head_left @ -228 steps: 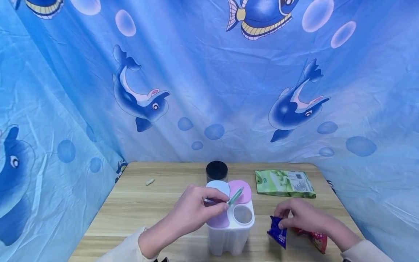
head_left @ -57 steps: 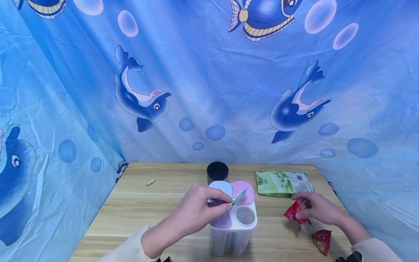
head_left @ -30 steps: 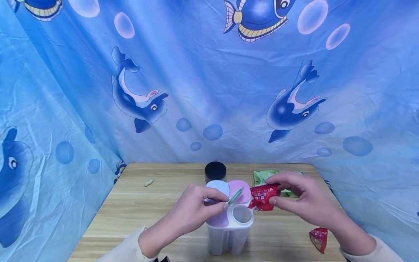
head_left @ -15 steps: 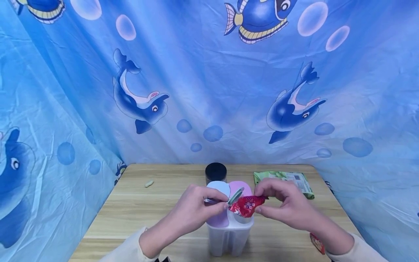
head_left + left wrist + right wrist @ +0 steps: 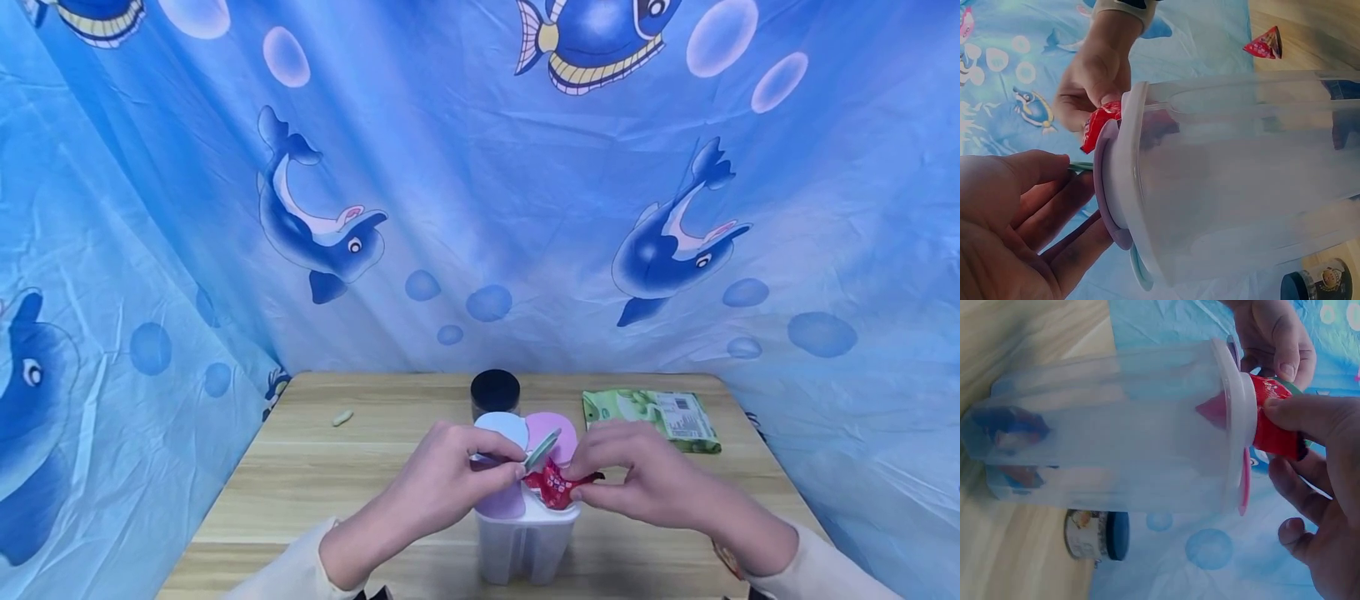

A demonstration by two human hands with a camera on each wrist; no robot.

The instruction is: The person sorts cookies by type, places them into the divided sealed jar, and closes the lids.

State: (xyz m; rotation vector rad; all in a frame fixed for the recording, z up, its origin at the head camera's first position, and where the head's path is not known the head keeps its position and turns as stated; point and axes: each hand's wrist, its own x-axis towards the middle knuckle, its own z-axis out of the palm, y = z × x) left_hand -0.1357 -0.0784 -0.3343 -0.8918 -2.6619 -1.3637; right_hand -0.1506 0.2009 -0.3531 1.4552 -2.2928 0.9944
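Note:
A tall translucent storage container (image 5: 517, 554) with a white top and pastel lids stands on the table. My left hand (image 5: 442, 475) pinches a small green lid (image 5: 543, 450) by its edge, tilted up beside the round opening. Between thumb and fingers, my right hand (image 5: 652, 475) grips a red snack packet (image 5: 557, 487) at that opening. The right wrist view shows the packet's pointed end inside the container, its other end outside. Blue packets (image 5: 1013, 428) lie at the container's bottom.
Behind the container is a jar with a black lid (image 5: 495, 390). A green snack bag (image 5: 652, 417) lies at the back right, a small pale piece (image 5: 342, 417) at the left. Another red packet (image 5: 1266, 45) rests on the table, mostly behind my right wrist in the head view.
Earlier my right hand held a blue packet; later it picked up a red one, carried it left and lowered it partly into the opening. My left hand has stayed in place with the green lid.

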